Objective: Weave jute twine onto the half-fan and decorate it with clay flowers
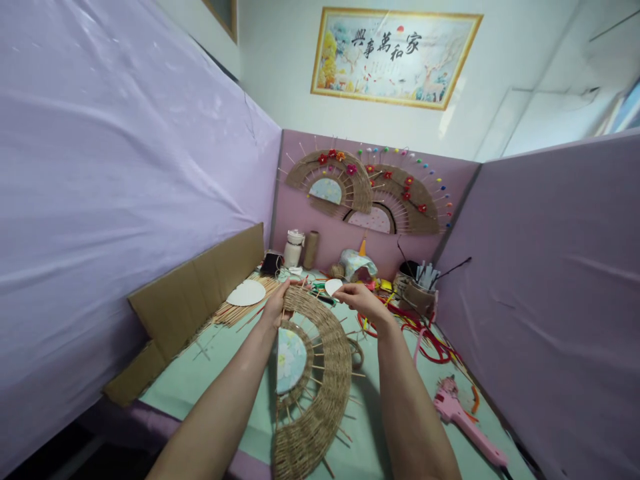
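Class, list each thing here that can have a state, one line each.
woven fan: held up, spokes protruding
left hand: shut on fan's top end
right hand: beside fan's top, grip unclear
glue gun: lying flat
wall fans: hung, spread open
twine spool: upright

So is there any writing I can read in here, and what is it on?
"家和萬事興", brushed right to left, on the framed painting high on the wall.
Nothing readable on the pink glue gun or the white bottle.
No writing on the woven fan held by the left hand.

Green table [220, 363] with glue gun [464, 421], sticks [236, 312]
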`<state>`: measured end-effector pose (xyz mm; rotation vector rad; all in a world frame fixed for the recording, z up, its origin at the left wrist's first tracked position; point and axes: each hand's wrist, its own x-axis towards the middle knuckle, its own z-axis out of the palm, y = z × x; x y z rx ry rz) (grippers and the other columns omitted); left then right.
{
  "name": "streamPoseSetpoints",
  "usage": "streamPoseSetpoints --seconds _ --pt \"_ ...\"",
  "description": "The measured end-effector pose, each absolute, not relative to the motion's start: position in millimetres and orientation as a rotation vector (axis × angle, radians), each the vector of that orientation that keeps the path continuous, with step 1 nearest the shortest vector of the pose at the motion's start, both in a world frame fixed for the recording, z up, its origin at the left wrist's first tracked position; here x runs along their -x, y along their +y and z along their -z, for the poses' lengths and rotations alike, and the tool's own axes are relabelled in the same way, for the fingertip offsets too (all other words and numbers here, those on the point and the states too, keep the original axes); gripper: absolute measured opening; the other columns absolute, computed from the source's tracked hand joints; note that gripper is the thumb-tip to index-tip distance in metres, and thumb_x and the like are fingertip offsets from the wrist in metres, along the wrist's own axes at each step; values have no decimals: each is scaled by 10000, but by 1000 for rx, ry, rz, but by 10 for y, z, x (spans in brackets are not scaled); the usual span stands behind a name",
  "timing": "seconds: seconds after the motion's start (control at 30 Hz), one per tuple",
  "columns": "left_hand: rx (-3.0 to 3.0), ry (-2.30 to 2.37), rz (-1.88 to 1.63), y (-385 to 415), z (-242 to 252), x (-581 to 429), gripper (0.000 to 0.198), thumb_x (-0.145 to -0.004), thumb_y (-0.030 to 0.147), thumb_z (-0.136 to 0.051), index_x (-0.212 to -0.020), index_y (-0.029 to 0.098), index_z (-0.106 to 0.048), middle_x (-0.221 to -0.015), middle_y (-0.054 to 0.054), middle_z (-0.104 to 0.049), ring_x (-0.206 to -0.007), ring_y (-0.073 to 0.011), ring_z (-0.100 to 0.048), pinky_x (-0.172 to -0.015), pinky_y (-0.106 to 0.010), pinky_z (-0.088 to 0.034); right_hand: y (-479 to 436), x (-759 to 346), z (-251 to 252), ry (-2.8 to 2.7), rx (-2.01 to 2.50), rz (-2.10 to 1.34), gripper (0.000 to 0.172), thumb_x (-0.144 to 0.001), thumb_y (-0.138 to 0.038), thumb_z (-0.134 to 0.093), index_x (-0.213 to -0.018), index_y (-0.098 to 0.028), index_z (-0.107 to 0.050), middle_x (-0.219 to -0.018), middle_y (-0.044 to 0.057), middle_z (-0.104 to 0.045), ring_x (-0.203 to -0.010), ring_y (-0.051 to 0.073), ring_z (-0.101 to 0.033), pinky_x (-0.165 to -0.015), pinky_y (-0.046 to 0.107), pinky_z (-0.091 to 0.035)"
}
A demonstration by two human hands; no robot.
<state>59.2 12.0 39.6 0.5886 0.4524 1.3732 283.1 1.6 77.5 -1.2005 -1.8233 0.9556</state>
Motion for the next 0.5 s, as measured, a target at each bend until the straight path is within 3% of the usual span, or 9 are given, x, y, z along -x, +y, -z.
streamPoseSetpoints --seconds 0.33,0.5 --pt "-492 375 -1433 124 -431 -531 143 -883 254 -587 -776 160 -586 -857 -53 -747 -886 -201 -719 -848 -329 -551 -125 -2715 -745 -1693 1108 -870 323 -736 -491 -640 -760 -170 -672 -659 -9 -557 -615 120 -424 -575 257 -304" --pt "-503 360 -1422 114 -434 -535 166 -898 261 -569 -773 157 -600 -870 -52 -750 -875 -188 -718 -863 -320 -544 -206 -2711 -598 -1558 1059 -781 316 -759 -488 -629 -705 -177 -651 -698 9 -610 -697 148 -509 -684 271 -378"
